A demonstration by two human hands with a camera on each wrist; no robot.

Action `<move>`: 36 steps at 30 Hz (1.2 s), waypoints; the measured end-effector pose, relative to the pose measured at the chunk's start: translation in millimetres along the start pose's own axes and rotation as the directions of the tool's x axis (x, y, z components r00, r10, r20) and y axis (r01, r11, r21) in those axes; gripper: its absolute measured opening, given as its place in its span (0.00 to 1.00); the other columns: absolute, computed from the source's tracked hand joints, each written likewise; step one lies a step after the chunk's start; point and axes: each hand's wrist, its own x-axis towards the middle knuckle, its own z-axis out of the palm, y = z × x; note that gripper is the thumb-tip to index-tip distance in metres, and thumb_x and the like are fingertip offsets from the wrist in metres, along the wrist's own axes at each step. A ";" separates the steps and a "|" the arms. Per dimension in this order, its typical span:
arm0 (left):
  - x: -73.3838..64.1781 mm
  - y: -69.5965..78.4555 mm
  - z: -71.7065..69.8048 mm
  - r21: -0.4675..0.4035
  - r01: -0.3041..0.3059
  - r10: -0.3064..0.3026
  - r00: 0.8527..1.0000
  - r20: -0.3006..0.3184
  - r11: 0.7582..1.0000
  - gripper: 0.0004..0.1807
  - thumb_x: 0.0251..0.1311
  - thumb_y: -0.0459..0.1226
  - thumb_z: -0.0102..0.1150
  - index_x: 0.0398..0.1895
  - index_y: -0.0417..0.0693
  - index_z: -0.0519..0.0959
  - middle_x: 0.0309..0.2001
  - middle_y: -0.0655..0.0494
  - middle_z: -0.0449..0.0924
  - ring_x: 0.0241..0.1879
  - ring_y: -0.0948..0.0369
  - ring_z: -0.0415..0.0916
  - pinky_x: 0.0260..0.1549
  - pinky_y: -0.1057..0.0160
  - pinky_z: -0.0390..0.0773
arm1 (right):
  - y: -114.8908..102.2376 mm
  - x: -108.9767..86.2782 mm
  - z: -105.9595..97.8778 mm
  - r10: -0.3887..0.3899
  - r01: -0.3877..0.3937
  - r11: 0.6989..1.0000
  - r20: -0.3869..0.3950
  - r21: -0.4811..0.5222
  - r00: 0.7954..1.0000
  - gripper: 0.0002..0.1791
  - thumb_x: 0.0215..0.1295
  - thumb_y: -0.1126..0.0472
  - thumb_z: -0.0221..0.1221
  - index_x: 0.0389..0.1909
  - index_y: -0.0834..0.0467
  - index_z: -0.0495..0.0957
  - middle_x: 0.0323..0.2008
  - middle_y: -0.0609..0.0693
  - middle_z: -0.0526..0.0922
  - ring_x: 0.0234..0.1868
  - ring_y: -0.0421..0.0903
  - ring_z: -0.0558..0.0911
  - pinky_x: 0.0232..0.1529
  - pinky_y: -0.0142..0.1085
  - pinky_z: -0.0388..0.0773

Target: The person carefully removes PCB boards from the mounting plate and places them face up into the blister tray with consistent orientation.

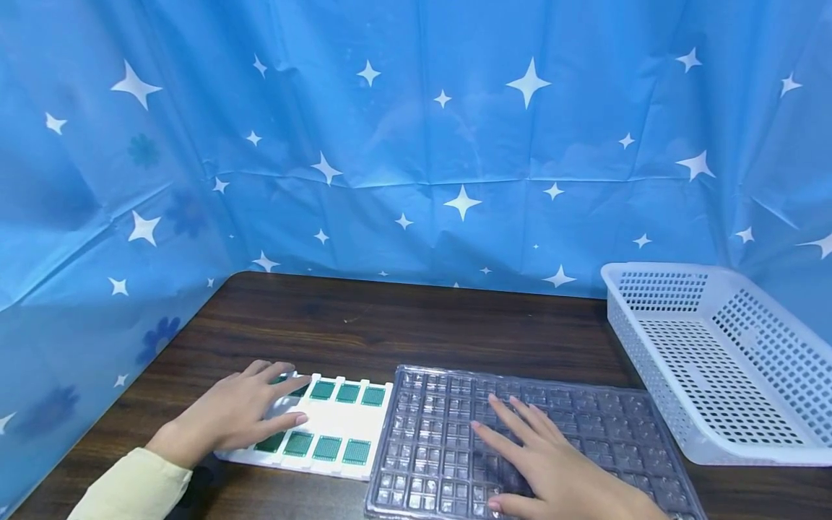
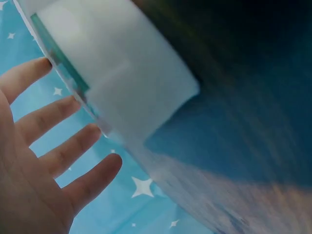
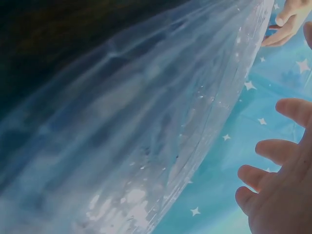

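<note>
On the table lies a white holder (image 1: 338,422) with small green circuit boards (image 1: 327,448) set along its two long sides. My left hand (image 1: 243,408) is spread over the holder's left end and hides part of the boards there. In the left wrist view its straight fingers (image 2: 63,112) reach to the holder's edge. To the right is a clear plastic tray (image 1: 425,448) divided into many small square compartments. My right hand (image 1: 546,458) spreads over the middle of this tray with fingers apart, gripping nothing. The right wrist view shows its fingers (image 3: 278,151) close to the tray.
A white perforated basket (image 1: 715,361) stands at the right, beside the tray. Dark wooden tabletop (image 1: 416,325) extends behind the holder and tray. A blue curtain (image 1: 390,144) with white stars hangs along the back and left side.
</note>
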 end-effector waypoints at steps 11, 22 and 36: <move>-2.1 -3.2 0.4 0.037 -0.030 0.031 0.999 -0.031 0.999 0.35 0.63 0.67 0.46 0.65 0.59 0.75 0.62 0.45 0.74 0.59 0.43 0.72 0.49 0.39 0.78 | -10.2 12.0 -3.5 0.060 -0.062 0.998 0.070 0.027 0.996 0.38 0.70 0.39 0.52 0.77 0.45 0.53 0.79 0.56 0.45 0.78 0.65 0.44 0.67 0.73 0.47; 0.4 -5.7 -3.3 0.087 -0.076 0.081 0.995 -0.050 0.993 0.26 0.65 0.58 0.53 0.62 0.61 0.77 0.58 0.47 0.76 0.55 0.46 0.75 0.46 0.41 0.80 | -16.7 26.5 -5.0 0.064 -0.063 0.998 0.105 -0.006 0.992 0.38 0.70 0.36 0.50 0.77 0.43 0.52 0.79 0.52 0.42 0.78 0.63 0.43 0.71 0.68 0.46; -2.4 -6.4 -1.1 0.149 -0.085 0.093 0.995 -0.045 0.985 0.28 0.66 0.61 0.49 0.65 0.64 0.74 0.60 0.48 0.76 0.57 0.45 0.75 0.59 0.36 0.69 | -15.4 35.7 -1.0 0.050 -0.050 0.999 0.112 -0.005 0.992 0.38 0.70 0.37 0.50 0.77 0.44 0.53 0.79 0.54 0.43 0.78 0.65 0.44 0.70 0.70 0.43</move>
